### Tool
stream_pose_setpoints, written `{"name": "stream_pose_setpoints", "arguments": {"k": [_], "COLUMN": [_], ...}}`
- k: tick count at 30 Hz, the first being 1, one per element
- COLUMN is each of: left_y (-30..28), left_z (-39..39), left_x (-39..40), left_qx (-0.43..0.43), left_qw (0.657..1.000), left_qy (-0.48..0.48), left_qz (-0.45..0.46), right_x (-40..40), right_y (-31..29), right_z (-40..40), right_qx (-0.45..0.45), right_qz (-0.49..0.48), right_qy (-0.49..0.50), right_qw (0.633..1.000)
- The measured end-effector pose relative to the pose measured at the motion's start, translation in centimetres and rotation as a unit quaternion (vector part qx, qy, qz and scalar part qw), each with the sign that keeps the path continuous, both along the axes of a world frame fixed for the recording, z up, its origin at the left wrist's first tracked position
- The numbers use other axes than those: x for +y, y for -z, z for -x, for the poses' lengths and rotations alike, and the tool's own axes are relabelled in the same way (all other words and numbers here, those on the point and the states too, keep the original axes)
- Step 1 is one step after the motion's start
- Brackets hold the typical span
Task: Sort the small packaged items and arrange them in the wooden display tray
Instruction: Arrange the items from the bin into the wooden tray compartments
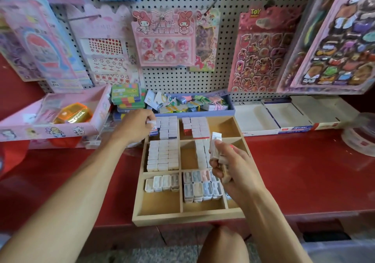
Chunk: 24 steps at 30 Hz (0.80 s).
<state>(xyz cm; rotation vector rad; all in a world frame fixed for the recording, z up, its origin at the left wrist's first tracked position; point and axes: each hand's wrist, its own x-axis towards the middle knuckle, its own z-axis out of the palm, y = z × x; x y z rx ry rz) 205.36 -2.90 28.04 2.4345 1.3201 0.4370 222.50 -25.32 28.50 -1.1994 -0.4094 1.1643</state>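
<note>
Left hand [135, 125]: reached over the far-left corner of the wooden tray [188, 217], its fingers curled and pinching one small white packet [151, 122] just above the packets in that compartment.
Right hand [233, 166]: hovered above the tray's middle and right compartments, fingers wrapped around a small stack of packets [216, 147], the top one standing upright above the fist.
Tray: lay on the red tabletop [304, 171], divided into compartments; far-left and far-middle cells held rows of white packets [162, 155], the near cells held pastel-coloured packets [200, 187], and the far-right cell showed bare wood.
Behind the tray: a lilac box [194, 110] of mixed small goods and a pink box [60, 128] to the left.
Wall: a pegboard [229, 2] hung with sticker sheets.
</note>
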Motion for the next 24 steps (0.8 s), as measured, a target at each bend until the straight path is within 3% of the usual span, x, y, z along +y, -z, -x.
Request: {"name": "stream_pose_setpoints", "arguments": {"k": [7, 14, 18, 21, 23, 24], "left_y": [2.7, 2.9, 1.3, -0.8, -2.2, -2.6], "left_z": [-0.9, -1.4, -2.5, -3.7, -4.3, -4.5], "left_x": [0.2, 0.1, -1.8, -4.4, -6.4, -7.1], "left_qx": [-0.013, 0.035, -0.069, -0.214, -0.235, -0.219], "left_qw": [0.999, 0.995, 0.991, 0.973, 0.940, 0.931], "left_qy": [0.006, -0.001, -0.017, 0.059, 0.137, 0.175], "left_qz": [-0.044, -0.093, -0.109, 0.060, 0.204, 0.234], "right_x": [0.2, 0.2, 0.3, 0.5, 0.6, 0.6], "right_y": [0.5, 1.4, 1.5, 1.1, 0.7, 0.5], "right_z": [-0.3, -0.2, -0.3, -0.3, -0.1, 0.0], "right_qx": [0.021, 0.055, 0.017, -0.013, -0.032, -0.038], "right_qz": [-0.012, -0.058, -0.042, -0.029, -0.033, -0.034], "right_qy": [-0.015, -0.066, -0.082, -0.096, -0.110, -0.115], "right_qw": [1.000, 0.995, 0.996, 0.995, 0.993, 0.992]}}
